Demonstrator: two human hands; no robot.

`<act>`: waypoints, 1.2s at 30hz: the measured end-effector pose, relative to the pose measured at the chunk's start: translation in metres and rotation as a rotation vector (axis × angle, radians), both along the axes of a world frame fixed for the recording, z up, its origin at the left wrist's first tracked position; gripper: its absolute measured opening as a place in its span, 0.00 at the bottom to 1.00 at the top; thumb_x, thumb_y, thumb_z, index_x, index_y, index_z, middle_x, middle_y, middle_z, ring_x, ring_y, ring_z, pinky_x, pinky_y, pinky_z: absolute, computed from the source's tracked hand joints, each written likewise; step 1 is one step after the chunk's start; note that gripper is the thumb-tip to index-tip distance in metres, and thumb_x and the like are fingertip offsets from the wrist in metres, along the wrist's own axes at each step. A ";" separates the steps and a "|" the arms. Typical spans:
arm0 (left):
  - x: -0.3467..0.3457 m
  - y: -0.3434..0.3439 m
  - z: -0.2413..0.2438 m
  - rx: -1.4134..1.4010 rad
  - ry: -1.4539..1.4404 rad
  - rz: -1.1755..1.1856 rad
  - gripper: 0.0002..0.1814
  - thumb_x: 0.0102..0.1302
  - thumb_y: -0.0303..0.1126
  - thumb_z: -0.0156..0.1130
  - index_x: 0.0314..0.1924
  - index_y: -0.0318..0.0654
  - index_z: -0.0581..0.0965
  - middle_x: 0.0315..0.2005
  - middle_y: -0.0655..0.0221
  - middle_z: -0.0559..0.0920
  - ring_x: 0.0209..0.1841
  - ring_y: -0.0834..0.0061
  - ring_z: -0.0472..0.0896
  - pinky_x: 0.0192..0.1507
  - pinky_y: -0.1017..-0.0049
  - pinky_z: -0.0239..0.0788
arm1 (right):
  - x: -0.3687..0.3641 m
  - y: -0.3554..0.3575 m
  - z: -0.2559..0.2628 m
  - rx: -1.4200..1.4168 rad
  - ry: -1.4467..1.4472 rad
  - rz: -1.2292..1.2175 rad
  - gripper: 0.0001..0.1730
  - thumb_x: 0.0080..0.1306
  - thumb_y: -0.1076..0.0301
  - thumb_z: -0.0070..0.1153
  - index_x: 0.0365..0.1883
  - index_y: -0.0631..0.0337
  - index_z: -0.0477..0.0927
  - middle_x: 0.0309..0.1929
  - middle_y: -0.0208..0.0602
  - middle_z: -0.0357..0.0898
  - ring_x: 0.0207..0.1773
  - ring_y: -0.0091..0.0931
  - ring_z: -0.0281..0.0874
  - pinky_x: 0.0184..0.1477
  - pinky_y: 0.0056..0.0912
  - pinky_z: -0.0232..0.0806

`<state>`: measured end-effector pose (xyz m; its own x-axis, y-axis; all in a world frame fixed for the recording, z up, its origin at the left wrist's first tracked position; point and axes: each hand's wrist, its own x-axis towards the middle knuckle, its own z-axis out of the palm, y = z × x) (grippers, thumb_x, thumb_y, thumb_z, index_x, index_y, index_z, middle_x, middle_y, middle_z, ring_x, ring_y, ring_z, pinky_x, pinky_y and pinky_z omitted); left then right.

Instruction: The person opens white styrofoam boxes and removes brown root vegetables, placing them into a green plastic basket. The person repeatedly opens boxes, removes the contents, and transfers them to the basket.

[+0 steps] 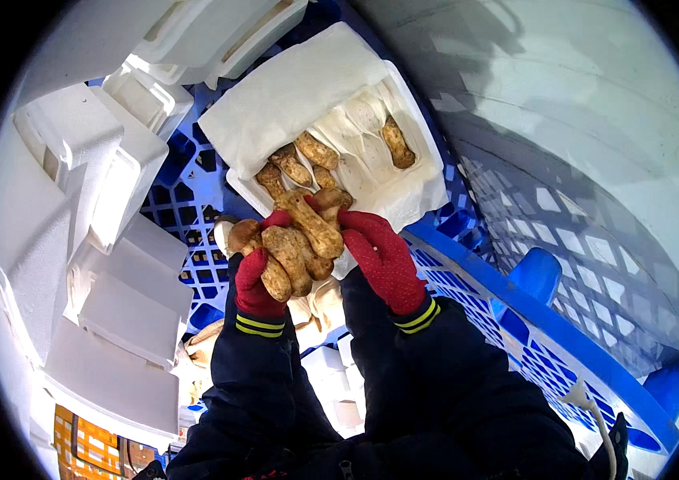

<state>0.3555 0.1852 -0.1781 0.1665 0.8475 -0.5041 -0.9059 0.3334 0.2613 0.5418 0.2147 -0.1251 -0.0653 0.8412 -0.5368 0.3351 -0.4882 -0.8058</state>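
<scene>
My left hand, in a red knitted glove, is closed around a bunch of brown, thick-stemmed mushrooms. My right hand, gloved in red too, has its fingertips at the right side of the same bunch, against a mushroom with a pale brown stem. Just beyond the hands lies a white foam box lined with white paper, its left and upper part covered by a folded sheet. Several mushrooms lie in the box near the sheet's edge, and a single one lies by the right wall.
White foam boxes are piled along the left side. Blue plastic pallets form the lattice floor, and one blue pallet stands tilted at the right beside a pale curved wall. An orange lattice crate shows at the lower left.
</scene>
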 end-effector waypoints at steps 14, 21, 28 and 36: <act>-0.010 0.002 0.019 -0.898 -2.025 0.128 0.39 0.57 0.17 0.61 0.68 0.49 0.60 0.57 0.69 0.70 0.55 0.69 0.74 0.55 0.62 0.72 | 0.062 0.082 -0.131 0.235 -1.051 0.225 0.22 0.54 0.67 0.62 0.47 0.63 0.76 0.46 0.49 0.78 0.51 0.45 0.75 0.54 0.45 0.67; -0.019 0.000 0.027 -0.506 -1.569 0.107 0.36 0.62 0.25 0.60 0.69 0.47 0.58 0.63 0.68 0.66 0.64 0.66 0.68 0.61 0.63 0.66 | 0.061 0.064 -0.092 0.203 -0.363 -0.242 0.24 0.60 0.76 0.59 0.56 0.64 0.73 0.48 0.40 0.79 0.51 0.28 0.78 0.52 0.27 0.69; -0.015 -0.002 0.025 -0.309 -0.924 0.008 0.40 0.59 0.23 0.61 0.70 0.42 0.56 0.64 0.67 0.63 0.61 0.73 0.70 0.55 0.71 0.69 | 0.078 0.060 -0.059 -0.124 0.667 -0.542 0.25 0.65 0.76 0.47 0.61 0.67 0.68 0.53 0.46 0.76 0.56 0.39 0.75 0.58 0.41 0.68; -0.013 -0.008 0.013 -0.538 -1.755 0.235 0.39 0.65 0.39 0.60 0.71 0.45 0.53 0.65 0.65 0.65 0.69 0.67 0.62 0.66 0.62 0.63 | 0.054 0.068 -0.052 -0.269 0.396 -0.362 0.21 0.64 0.76 0.53 0.56 0.69 0.73 0.49 0.43 0.78 0.51 0.34 0.78 0.54 0.36 0.71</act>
